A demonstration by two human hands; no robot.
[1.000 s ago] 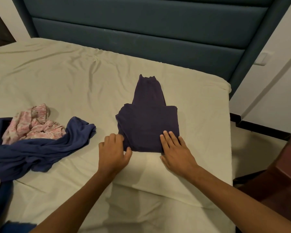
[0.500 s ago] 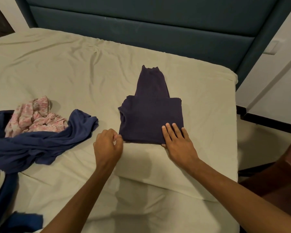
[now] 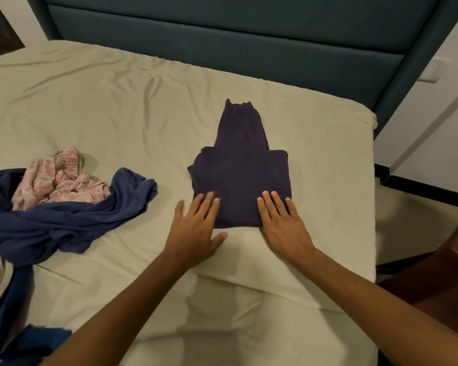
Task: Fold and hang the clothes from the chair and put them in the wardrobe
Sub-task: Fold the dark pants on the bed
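A dark purple garment (image 3: 242, 178) lies partly folded on the bed (image 3: 117, 107), a narrow part sticking out toward the headboard. My left hand (image 3: 196, 228) lies flat with straight fingers on its near left corner. My right hand (image 3: 283, 223) presses flat on its near right corner. To the left, a crumpled blue garment (image 3: 72, 223) and a pink patterned garment (image 3: 58, 180) lie in a heap.
A dark teal padded headboard (image 3: 222, 33) runs along the far side of the bed. A reddish-brown chair (image 3: 442, 276) stands at the right, past the mattress edge. More blue cloth (image 3: 29, 342) hangs at the lower left corner.
My left hand was curled at the garment's near left corner; it has opened and now lies flat on that corner. My right hand has stayed pressed on the right corner.
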